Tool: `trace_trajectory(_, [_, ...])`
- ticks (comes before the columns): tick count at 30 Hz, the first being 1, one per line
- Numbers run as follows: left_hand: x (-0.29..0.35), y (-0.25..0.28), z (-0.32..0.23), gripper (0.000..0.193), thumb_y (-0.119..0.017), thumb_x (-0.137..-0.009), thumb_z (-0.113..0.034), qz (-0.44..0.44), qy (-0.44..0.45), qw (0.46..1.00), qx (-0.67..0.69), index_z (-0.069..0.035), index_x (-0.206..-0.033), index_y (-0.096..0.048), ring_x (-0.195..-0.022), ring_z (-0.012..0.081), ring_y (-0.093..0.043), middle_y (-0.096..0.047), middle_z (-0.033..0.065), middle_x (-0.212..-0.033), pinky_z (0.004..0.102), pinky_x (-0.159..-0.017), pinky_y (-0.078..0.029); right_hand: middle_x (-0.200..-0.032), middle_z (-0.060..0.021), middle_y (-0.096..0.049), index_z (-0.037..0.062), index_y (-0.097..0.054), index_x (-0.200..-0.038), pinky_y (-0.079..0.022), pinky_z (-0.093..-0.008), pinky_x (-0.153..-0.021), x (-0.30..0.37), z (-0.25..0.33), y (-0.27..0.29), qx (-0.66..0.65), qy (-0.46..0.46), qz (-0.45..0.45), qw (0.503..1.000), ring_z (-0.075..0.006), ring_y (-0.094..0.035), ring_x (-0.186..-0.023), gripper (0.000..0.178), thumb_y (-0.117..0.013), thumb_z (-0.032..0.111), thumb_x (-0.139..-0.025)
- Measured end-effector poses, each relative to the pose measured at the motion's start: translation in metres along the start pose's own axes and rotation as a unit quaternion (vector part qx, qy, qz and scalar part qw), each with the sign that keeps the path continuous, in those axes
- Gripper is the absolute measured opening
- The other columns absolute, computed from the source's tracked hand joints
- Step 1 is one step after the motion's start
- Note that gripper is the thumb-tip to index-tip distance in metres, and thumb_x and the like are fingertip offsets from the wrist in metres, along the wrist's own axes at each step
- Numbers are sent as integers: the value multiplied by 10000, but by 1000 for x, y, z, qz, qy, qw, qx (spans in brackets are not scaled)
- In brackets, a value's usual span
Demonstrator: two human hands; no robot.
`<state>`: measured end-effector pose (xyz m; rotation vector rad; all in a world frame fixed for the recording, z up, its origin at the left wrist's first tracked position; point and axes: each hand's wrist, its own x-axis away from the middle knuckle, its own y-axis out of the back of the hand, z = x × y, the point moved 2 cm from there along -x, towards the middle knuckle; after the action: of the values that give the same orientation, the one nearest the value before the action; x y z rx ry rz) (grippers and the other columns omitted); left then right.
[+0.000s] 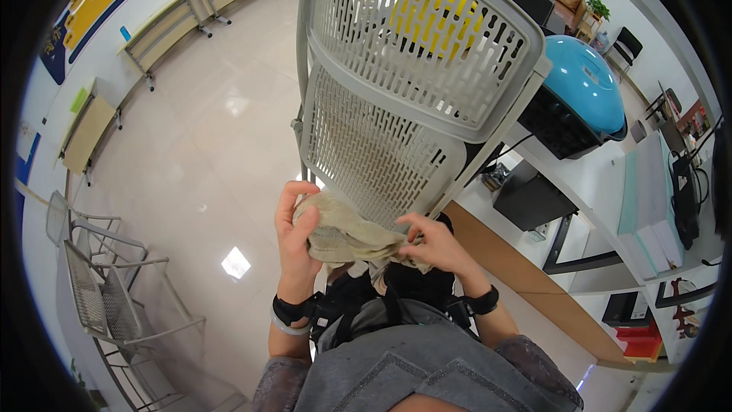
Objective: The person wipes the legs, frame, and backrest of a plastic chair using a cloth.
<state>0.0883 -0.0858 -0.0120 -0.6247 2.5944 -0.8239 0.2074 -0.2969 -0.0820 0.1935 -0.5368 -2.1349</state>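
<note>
Beige cloth (341, 227): my L grip (296, 235) closed on one end, R grip (441, 249) pinching the other; prob. arranging folds, next needs steady tension.

The big gray chair (381, 99) stands just ahead of the 2 hands and blocks the way forward. Its holes are too small for a hand. A bunched cloth (339, 229) fills the gap between the hands. The left hand (296, 233) has lots of room on its left, over the shiny floor (206, 160), up to the metal chairs (114, 297). On the right hand's (438, 243) side, a white shelf (595, 172) and a blue-topped box (583, 84) get in the way.
</note>
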Motion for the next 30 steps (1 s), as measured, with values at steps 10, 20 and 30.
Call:
trace_trajectory(10, [0, 37, -25, 138, -502, -997, -185, -182, -70, 980, 42, -83, -1089, -494, -840, 137, -616, -607, 51, -924, 288, -738, -510, -702, -100, -535, 46, -561, -972, -466, -367, -691, -20, -24, -29, 131, 50, -139, 980, -304, -570, -733, 268, -649, 37, -719])
trace_trajectory(20, [2, 49, 49, 465, -716, -836, -194, 33, 44, 803, -593, -78, -1247, -534, -1046, 294, -548, -514, 159, -1207, 372, -877, -464, -843, 36, -567, 16, -581, -911, -441, -235, -654, -26, 17, -9, -504, -62, -67, 859, -51, -523, -742, 236, -497, 215, -1007])
trace_trajectory(30, [18, -23, 62, 299, -734, -780, -56, 91, -195, 848, -484, 9, -1021, -570, -860, 321, -600, -583, 140, -987, 346, -738, -500, -917, 2, -591, 39, -549, -980, -485, -244, -694, -19, 51, 1, -504, -4, 14, 864, -57, -569, -802, 129, -570, 165, -970])
